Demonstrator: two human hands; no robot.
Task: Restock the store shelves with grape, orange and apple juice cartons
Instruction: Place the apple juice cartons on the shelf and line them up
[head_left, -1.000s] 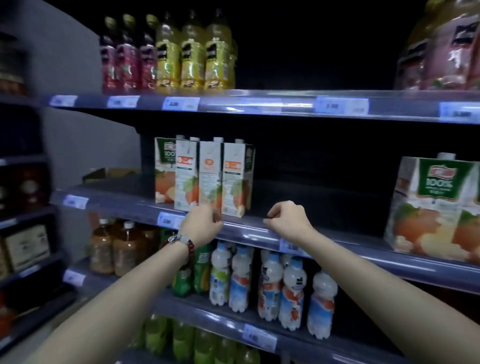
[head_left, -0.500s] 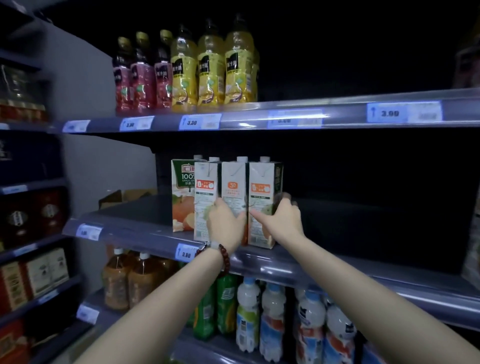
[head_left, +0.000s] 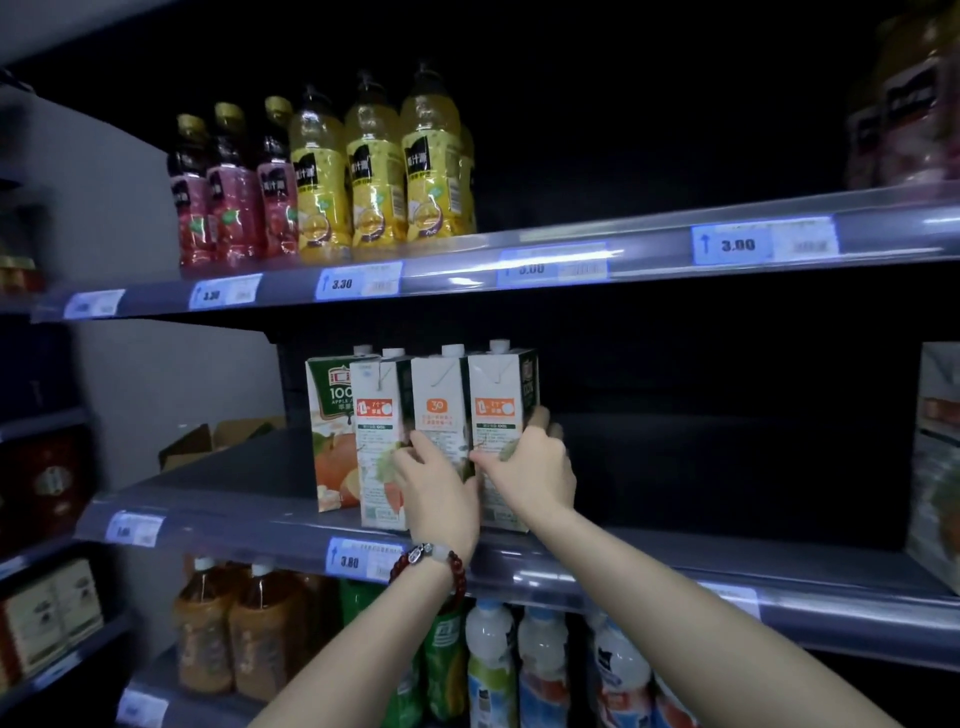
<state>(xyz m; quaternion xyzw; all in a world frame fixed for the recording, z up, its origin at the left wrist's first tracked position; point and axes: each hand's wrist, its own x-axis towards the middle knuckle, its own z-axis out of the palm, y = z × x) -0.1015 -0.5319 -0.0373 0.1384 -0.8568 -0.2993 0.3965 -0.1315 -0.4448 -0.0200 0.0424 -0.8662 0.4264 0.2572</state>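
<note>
White carton, right hand seemingly gripping.

Retail shop, drinks aisle, dimly lit. Tiered grey metal shelving with clear plastic price rails along each front edge; printed price tags slotted in, reading 3.30, 3.00 and 3.80. Top tier: bottled juices in facing rows, red beside yellow, labels outward. Middle tier: juice cartons stood upright in a tight row at the front edge (most of this tier is bare). Lower tier: amber tea-coloured bottles and white-capped drink bottles. Neighbouring bay at left holds boxed goods.
</note>
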